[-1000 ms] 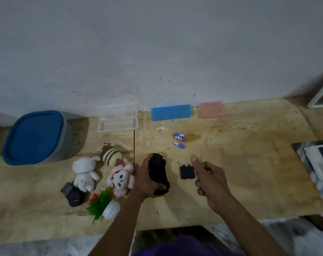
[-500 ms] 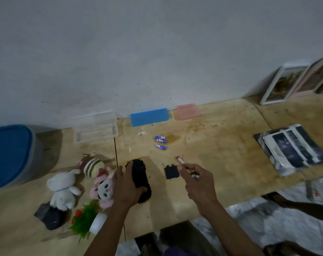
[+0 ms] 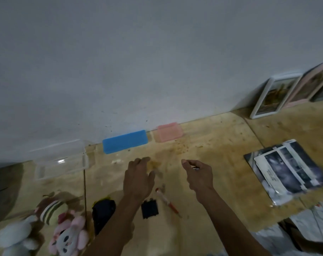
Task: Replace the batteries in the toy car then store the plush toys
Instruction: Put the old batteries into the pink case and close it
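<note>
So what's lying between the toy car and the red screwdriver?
In the head view, the black battery cover lies between the toy car and the screwdriver, with the left forearm crossing there.

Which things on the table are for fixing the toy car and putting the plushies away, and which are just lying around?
For the job:
toy car
black battery cover
screwdriver
plush toys
clear box, perhaps for storing them
left hand, reaching forward
right hand, pinching something small

Just lying about:
blue case
pink case
picture frames
photo prints
</note>
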The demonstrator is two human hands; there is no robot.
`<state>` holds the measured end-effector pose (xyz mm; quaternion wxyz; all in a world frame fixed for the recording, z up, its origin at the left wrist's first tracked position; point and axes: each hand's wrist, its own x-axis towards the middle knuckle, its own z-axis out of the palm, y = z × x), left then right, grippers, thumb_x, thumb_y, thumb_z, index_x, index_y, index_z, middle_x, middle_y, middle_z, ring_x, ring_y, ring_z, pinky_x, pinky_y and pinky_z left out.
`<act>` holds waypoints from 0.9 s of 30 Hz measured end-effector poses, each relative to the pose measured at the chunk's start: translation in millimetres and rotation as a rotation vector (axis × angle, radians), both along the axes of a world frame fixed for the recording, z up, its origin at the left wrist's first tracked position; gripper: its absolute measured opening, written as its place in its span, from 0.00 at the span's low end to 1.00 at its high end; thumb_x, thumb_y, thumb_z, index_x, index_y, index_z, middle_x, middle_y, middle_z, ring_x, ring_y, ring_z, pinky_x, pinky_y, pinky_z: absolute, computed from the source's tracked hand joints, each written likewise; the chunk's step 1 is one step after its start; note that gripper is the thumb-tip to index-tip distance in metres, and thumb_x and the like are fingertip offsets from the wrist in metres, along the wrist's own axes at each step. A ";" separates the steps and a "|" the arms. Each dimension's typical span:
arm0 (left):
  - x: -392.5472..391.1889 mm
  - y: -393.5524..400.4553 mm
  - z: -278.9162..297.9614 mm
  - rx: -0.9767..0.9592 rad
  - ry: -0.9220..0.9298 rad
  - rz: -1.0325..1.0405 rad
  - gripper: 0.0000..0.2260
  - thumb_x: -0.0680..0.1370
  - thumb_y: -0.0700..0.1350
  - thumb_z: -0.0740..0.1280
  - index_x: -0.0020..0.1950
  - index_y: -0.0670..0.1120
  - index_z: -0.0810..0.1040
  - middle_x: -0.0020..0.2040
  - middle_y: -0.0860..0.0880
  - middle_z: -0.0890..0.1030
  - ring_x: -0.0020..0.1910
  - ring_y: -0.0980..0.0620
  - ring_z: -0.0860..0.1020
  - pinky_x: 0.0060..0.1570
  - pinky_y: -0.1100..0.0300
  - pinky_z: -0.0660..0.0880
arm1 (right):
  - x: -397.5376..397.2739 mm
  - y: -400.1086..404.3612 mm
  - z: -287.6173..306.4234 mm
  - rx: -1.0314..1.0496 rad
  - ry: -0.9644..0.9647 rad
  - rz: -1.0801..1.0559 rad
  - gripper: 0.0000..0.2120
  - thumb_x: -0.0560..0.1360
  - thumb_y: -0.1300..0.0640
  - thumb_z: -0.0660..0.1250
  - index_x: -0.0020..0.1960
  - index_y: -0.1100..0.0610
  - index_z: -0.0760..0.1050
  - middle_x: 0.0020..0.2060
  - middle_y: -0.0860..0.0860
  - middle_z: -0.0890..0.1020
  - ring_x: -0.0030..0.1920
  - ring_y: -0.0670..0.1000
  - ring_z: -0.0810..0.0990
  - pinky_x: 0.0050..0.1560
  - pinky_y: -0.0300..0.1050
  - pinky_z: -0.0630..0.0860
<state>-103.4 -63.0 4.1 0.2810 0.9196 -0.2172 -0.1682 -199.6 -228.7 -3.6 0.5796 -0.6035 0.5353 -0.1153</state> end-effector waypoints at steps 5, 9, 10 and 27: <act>36.0 -74.1 -10.6 0.218 -0.086 -0.041 0.22 0.81 0.49 0.65 0.74 0.48 0.70 0.66 0.44 0.77 0.68 0.42 0.70 0.64 0.46 0.71 | 64.2 -44.9 -34.3 0.074 0.091 0.059 0.07 0.70 0.48 0.74 0.37 0.51 0.84 0.28 0.49 0.79 0.34 0.55 0.78 0.38 0.46 0.72; 64.1 -111.5 -31.2 0.305 -0.109 -0.017 0.22 0.81 0.50 0.65 0.74 0.49 0.69 0.65 0.43 0.77 0.66 0.40 0.71 0.61 0.46 0.73 | 101.0 -61.0 -49.8 0.139 0.119 0.116 0.12 0.73 0.47 0.72 0.44 0.55 0.86 0.37 0.52 0.86 0.38 0.56 0.84 0.38 0.46 0.79; 70.2 -119.2 -35.6 0.328 -0.119 -0.014 0.22 0.81 0.51 0.64 0.75 0.49 0.68 0.65 0.43 0.77 0.67 0.40 0.71 0.61 0.46 0.73 | 108.2 -62.8 -52.0 0.158 0.115 0.107 0.12 0.74 0.46 0.71 0.44 0.55 0.86 0.38 0.52 0.86 0.40 0.55 0.85 0.40 0.47 0.81; 100.6 -142.0 -86.3 0.400 -0.175 -0.098 0.26 0.80 0.55 0.67 0.74 0.45 0.70 0.69 0.43 0.76 0.70 0.41 0.72 0.71 0.47 0.70 | 132.5 -69.0 -54.4 0.433 0.087 -0.016 0.16 0.76 0.51 0.70 0.37 0.63 0.83 0.28 0.55 0.80 0.25 0.50 0.75 0.27 0.41 0.69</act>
